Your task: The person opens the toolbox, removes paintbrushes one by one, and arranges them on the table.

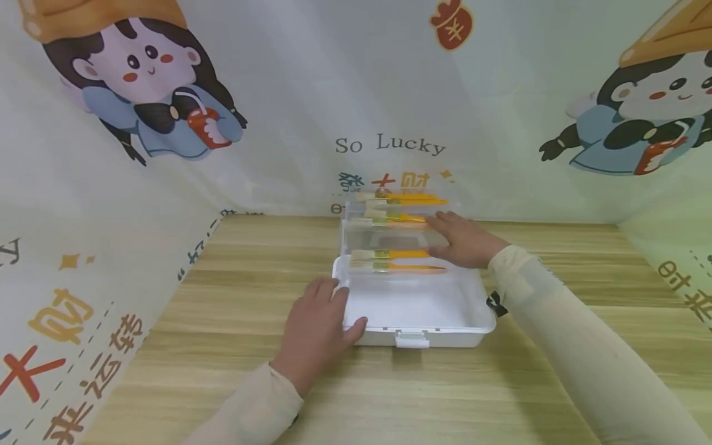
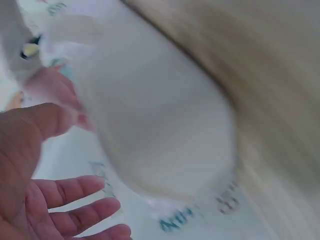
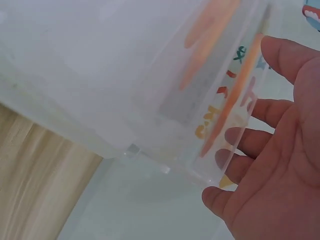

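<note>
Left hand and right hand were both released, fingers loosely extended. The left lay against the left side of a white box, near its near corner; the right touched the right part of the raised clear lid. The box stood on the wooden surface, latch facing near. Yellow-handled brushes lay in rows toward the far side.
</note>
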### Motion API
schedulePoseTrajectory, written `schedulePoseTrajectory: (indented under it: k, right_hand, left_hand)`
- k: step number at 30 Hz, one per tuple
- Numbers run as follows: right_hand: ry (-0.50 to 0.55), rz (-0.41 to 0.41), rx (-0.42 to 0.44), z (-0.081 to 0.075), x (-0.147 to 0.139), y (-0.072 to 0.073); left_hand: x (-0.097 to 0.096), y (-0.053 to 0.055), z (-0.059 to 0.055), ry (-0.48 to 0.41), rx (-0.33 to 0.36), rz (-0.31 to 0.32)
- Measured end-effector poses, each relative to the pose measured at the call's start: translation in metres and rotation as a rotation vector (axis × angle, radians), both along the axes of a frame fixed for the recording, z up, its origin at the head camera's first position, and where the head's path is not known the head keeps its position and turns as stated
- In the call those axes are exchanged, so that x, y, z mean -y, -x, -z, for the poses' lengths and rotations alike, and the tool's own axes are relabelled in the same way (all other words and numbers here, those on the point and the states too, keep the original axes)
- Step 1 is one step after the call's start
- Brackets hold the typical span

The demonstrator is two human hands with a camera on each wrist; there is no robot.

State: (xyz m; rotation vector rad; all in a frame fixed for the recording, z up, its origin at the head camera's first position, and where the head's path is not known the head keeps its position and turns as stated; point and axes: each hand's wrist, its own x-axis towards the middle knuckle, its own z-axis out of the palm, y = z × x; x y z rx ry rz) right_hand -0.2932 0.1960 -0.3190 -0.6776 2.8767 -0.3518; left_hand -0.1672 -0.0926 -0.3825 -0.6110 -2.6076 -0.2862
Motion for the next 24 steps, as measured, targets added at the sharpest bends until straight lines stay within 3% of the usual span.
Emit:
schedulePoseTrajectory:
  k: [3, 6, 9, 12, 19, 24]
  right_hand:
    - [0.044, 0.001, 0.008, -0.003, -0.003, -0.004]
    - [0.084, 0.01, 0.006, -0.005, -0.002, -0.008]
    - [0.113, 0.015, -0.017, -0.006, 0.0, -0.014]
    - [0.154, 0.017, -0.058, -0.007, 0.001, -0.019]
    - [0.228, -0.048, -0.164, -0.008, 0.004, -0.029]
    - [0.219, -0.084, -0.16, -0.006, 0.01, -0.031]
  left_hand:
    - [-0.013, 0.0, -0.006, -0.022, -0.014, 0.142]
    - [-0.019, 0.001, -0.005, -0.02, 0.081, 0.233]
    - [-0.017, 0.004, 0.001, 0.025, 0.157, 0.247]
    - [-0.012, 0.008, 0.008, 0.081, 0.19, 0.252]
    - [-0.006, 0.015, 0.021, 0.236, 0.161, 0.278]
    - [-0.006, 0.015, 0.021, 0.255, 0.176, 0.285]
